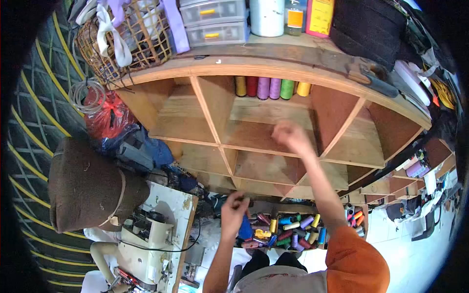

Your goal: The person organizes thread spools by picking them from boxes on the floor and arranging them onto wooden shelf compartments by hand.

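Observation:
My right hand (pixel 289 135) reaches into the upper middle compartment of a wooden shelf (pixel 266 128). Motion smears its fingers, so what they hold, if anything, cannot be made out. At the back of that compartment stands a row of upright thread spools (pixel 269 88) in gold, dark red, purple, green and yellow. Lower down, my left hand (pixel 234 213) is raised below the shelf with its fingers curled around something small and dark. Beneath and to the right of it, a box holds a jumble of loose thread spools (pixel 306 222) in many colours.
A sewing machine (pixel 151 244) stands on a white table at lower left, beside a brown cloth-covered bundle (pixel 93 188). Atop the shelf are a wicker basket (pixel 127 41), clear plastic drawers (pixel 215 24) and a white canister (pixel 266 18). A red plastic bag (pixel 108 115) hangs at left.

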`<move>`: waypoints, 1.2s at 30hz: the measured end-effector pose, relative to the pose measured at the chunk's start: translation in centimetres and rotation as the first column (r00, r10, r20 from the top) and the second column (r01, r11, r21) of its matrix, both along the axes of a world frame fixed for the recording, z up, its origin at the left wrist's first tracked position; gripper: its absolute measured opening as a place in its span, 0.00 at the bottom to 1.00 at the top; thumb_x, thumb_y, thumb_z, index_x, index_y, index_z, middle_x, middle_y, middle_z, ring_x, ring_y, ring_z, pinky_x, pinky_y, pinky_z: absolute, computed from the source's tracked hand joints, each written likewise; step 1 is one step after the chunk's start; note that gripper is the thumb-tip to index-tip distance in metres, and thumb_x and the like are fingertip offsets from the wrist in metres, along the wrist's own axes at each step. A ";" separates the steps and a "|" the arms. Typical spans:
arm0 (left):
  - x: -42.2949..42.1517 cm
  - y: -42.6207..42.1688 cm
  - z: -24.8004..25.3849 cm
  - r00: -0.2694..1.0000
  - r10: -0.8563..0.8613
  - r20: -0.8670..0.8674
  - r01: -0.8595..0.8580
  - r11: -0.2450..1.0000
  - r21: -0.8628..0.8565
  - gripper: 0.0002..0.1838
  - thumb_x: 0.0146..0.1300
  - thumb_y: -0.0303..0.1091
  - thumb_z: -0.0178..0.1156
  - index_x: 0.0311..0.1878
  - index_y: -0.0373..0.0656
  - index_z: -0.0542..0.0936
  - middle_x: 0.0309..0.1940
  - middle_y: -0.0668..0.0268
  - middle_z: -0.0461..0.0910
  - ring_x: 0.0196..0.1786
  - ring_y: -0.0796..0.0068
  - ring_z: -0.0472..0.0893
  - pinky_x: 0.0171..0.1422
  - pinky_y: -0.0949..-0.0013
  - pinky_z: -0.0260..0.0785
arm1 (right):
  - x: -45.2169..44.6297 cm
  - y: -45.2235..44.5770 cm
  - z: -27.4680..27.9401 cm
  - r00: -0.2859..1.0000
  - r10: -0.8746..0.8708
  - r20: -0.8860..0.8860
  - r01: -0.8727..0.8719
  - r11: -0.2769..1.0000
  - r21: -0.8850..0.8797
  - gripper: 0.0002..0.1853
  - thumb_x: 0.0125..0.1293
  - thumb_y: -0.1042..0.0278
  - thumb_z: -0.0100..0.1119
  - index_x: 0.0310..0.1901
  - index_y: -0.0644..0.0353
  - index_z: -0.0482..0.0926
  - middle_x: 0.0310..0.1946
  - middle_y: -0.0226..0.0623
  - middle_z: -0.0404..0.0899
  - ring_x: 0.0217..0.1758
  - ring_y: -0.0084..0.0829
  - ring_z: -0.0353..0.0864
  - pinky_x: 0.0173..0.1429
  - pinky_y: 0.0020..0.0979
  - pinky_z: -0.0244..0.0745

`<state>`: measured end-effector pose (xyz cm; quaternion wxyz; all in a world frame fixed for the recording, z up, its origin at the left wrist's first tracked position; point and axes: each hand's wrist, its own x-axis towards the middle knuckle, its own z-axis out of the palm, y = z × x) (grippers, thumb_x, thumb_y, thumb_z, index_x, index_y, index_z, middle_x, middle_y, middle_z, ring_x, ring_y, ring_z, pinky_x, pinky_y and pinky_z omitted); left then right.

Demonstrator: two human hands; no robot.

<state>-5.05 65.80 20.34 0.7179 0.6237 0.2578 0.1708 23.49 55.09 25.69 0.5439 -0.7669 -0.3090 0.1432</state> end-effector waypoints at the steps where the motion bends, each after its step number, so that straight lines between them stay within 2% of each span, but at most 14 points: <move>1: 1.0 0.2 1.6 0.999 -0.006 0.053 0.005 1.000 0.008 0.15 0.61 0.27 0.60 0.51 0.36 0.75 0.21 0.67 0.76 0.19 0.79 0.73 0.25 0.76 0.64 | -3.6 -1.5 -0.1 0.969 0.241 -0.055 -0.242 0.970 -0.026 0.19 0.57 0.59 0.65 0.46 0.62 0.78 0.43 0.35 0.80 0.42 0.25 0.78 0.49 0.27 0.73; 4: 4.4 0.5 5.9 0.979 -0.013 0.203 0.011 1.000 0.009 0.15 0.61 0.27 0.60 0.51 0.35 0.75 0.23 0.67 0.77 0.22 0.82 0.74 0.26 0.77 0.64 | -11.0 -3.8 -2.8 0.808 0.564 -0.172 -0.573 0.820 -0.002 0.32 0.56 0.50 0.67 0.57 0.62 0.72 0.51 0.40 0.77 0.53 0.28 0.76 0.58 0.32 0.71; 5: 5.6 -0.1 7.7 0.969 -0.003 0.246 0.007 1.000 -0.014 0.15 0.61 0.27 0.60 0.51 0.35 0.75 0.23 0.67 0.77 0.22 0.82 0.74 0.26 0.77 0.63 | -13.6 -4.4 0.4 0.709 0.553 -0.439 -0.565 0.817 0.116 0.37 0.54 0.48 0.69 0.60 0.62 0.69 0.54 0.43 0.76 0.56 0.32 0.75 0.60 0.33 0.70; 7: 7.7 -1.4 9.9 0.958 -0.039 0.284 0.035 0.999 0.019 0.16 0.62 0.29 0.59 0.52 0.35 0.74 0.27 0.66 0.78 0.26 0.80 0.75 0.30 0.76 0.65 | -14.9 -5.3 0.0 0.913 0.405 -0.057 -0.407 0.913 -0.033 0.35 0.52 0.49 0.70 0.56 0.63 0.72 0.50 0.44 0.78 0.52 0.33 0.78 0.58 0.32 0.71; 11: 10.9 -2.4 11.0 0.885 -0.084 0.457 -0.028 0.972 0.233 0.22 0.66 0.34 0.55 0.61 0.35 0.68 0.46 0.55 0.77 0.49 0.70 0.76 0.53 0.68 0.67 | -12.0 -7.4 2.3 0.976 0.217 -0.019 -0.218 0.974 -0.062 0.28 0.51 0.53 0.72 0.48 0.63 0.78 0.41 0.38 0.83 0.44 0.30 0.81 0.51 0.32 0.75; 12: 11.3 -2.5 10.9 0.837 -0.064 0.543 -0.100 0.959 0.267 0.24 0.67 0.35 0.54 0.63 0.34 0.65 0.52 0.52 0.75 0.56 0.67 0.75 0.61 0.66 0.65 | -10.7 -6.9 1.7 0.972 0.153 -0.180 -0.126 0.980 0.155 0.26 0.51 0.56 0.72 0.49 0.62 0.78 0.41 0.36 0.82 0.44 0.26 0.80 0.52 0.32 0.74; 13: 10.7 -2.3 11.4 0.859 -0.064 0.508 -0.036 0.982 0.185 0.28 0.68 0.36 0.51 0.68 0.35 0.58 0.65 0.49 0.63 0.69 0.60 0.62 0.73 0.60 0.50 | -9.1 -6.4 2.8 0.968 0.069 -0.241 -0.030 0.987 0.159 0.25 0.52 0.59 0.71 0.50 0.62 0.78 0.41 0.33 0.82 0.42 0.23 0.79 0.52 0.32 0.74; 19: 6.0 -0.5 5.0 0.920 0.055 0.388 -0.140 0.971 0.194 0.29 0.69 0.37 0.51 0.68 0.34 0.58 0.65 0.51 0.64 0.66 0.63 0.67 0.68 0.64 0.58 | 5.2 -1.4 -0.6 0.814 -0.565 0.133 0.518 0.811 0.274 0.22 0.47 0.54 0.71 0.39 0.62 0.81 0.28 0.45 0.83 0.31 0.36 0.82 0.39 0.37 0.74; 21: 2.8 0.0 0.9 0.963 0.030 0.267 -0.091 0.971 0.222 0.30 0.66 0.25 0.51 0.69 0.31 0.54 0.64 0.47 0.64 0.66 0.60 0.66 0.69 0.64 0.57 | 7.7 -0.2 -0.4 0.660 -0.712 0.240 0.679 0.702 0.215 0.19 0.45 0.59 0.71 0.37 0.62 0.81 0.28 0.49 0.82 0.32 0.44 0.83 0.39 0.39 0.74; 25: -4.5 -1.7 -7.0 0.988 0.099 0.117 -0.107 0.992 0.062 0.31 0.63 0.19 0.51 0.70 0.35 0.56 0.61 0.51 0.67 0.64 0.65 0.69 0.65 0.69 0.62 | 12.6 1.3 -1.6 0.578 -0.761 0.295 0.700 0.648 0.299 0.17 0.46 0.61 0.69 0.36 0.63 0.80 0.29 0.52 0.81 0.35 0.50 0.81 0.41 0.43 0.74; 29: -10.2 -2.9 -11.3 0.987 0.123 -0.100 -0.093 0.961 0.262 0.32 0.61 0.18 0.52 0.69 0.37 0.57 0.58 0.52 0.71 0.62 0.64 0.72 0.62 0.68 0.66 | 17.6 2.6 -4.9 0.505 -0.702 0.502 0.774 0.626 0.095 0.19 0.44 0.58 0.73 0.35 0.60 0.80 0.31 0.44 0.82 0.38 0.41 0.82 0.42 0.39 0.75; 31: -11.5 -3.5 -9.9 0.968 0.157 -0.198 -0.099 0.956 0.275 0.32 0.60 0.18 0.53 0.68 0.36 0.57 0.57 0.53 0.72 0.61 0.62 0.73 0.60 0.67 0.69 | 17.6 3.2 -5.7 0.364 -0.747 0.557 0.768 0.579 0.275 0.22 0.43 0.54 0.74 0.34 0.60 0.80 0.30 0.44 0.82 0.38 0.42 0.82 0.42 0.40 0.75; 33: -12.1 -3.6 -9.5 0.953 0.195 -0.230 -0.126 0.951 0.282 0.31 0.60 0.19 0.54 0.67 0.36 0.58 0.56 0.52 0.73 0.58 0.60 0.76 0.58 0.66 0.71 | 18.9 3.2 -6.2 0.531 -0.737 0.419 0.777 0.620 0.106 0.26 0.44 0.53 0.74 0.42 0.60 0.79 0.34 0.45 0.82 0.39 0.44 0.83 0.43 0.41 0.76; 36: -13.4 -2.8 -12.9 0.962 0.198 -0.188 -0.145 0.955 0.259 0.31 0.59 0.21 0.55 0.67 0.37 0.58 0.57 0.50 0.73 0.55 0.59 0.78 0.57 0.65 0.72 | 17.2 3.2 -4.4 0.507 -0.729 0.460 0.793 0.603 0.081 0.24 0.45 0.55 0.73 0.41 0.60 0.80 0.35 0.45 0.83 0.39 0.44 0.83 0.43 0.41 0.76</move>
